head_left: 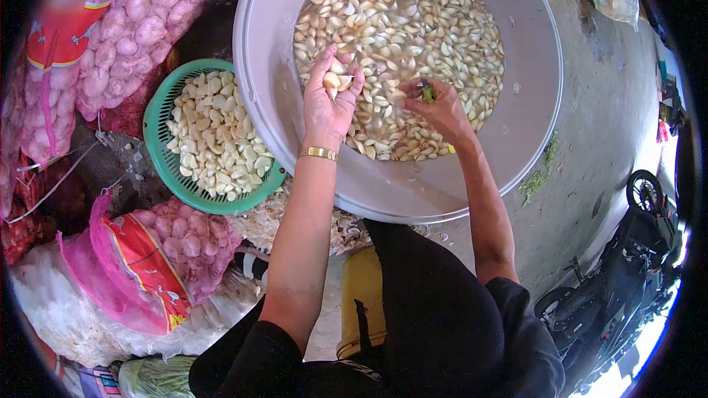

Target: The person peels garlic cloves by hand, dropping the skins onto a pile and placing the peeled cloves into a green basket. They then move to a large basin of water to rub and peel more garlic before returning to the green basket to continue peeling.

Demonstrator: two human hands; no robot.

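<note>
Many unpeeled garlic cloves (413,22) float in water inside a large grey tub (531,51). Over the tub's left part, my left hand (332,99) is palm up, its fingers curled around several garlic cloves (337,79). My right hand (436,107) is just to the right, low over the cloves, its fingers pinched around a small dark and green item that I cannot make out. A green basket (155,118) of peeled white cloves (217,133) stands against the tub's left side.
Pink mesh sacks of garlic bulbs (140,22) lie at the upper left, another sack (184,239) below the basket. Garlic skins (295,221) lie under the tub's edge. Green scraps (542,169) are on the floor at right, near a black motorcycle (623,273).
</note>
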